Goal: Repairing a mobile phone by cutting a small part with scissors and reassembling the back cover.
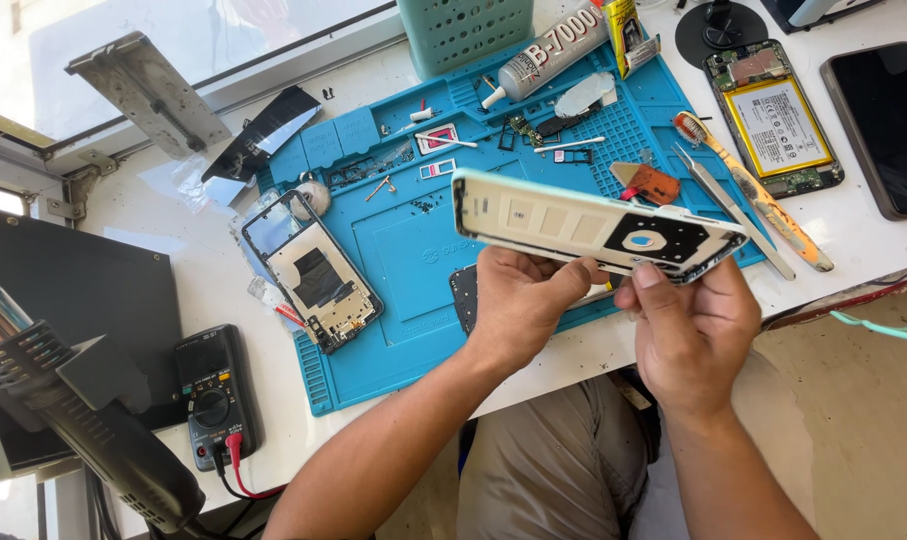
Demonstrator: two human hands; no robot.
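Spreading under everything is the white tabletop (203,290), and on it lies a blue silicone work mat (413,250) with moulded trays along its far edge. Left of the mat a black multimeter (213,395) rests with its red lead plugged in. On the mat's left part lies an opened phone frame (318,268), face up, and at the far right of the tabletop a second opened phone (773,120) shows its yellow battery, with a dark phone (888,125) just beside it. A tube of glue (545,55) lies across the mat's far trays.

Held above the mat's near edge is the pale phone back cover (588,225), inner side up and tilted, its black camera patch toward the right. The left hand (518,305) has its grip clamped on the cover's near long edge from below. The right hand (695,325) is clamped on the camera end, thumb on top. Metal tweezers (728,205) and a worn toothbrush (763,200) lie behind the cover; small parts near them, perhaps card trays, are too tiny to tell.
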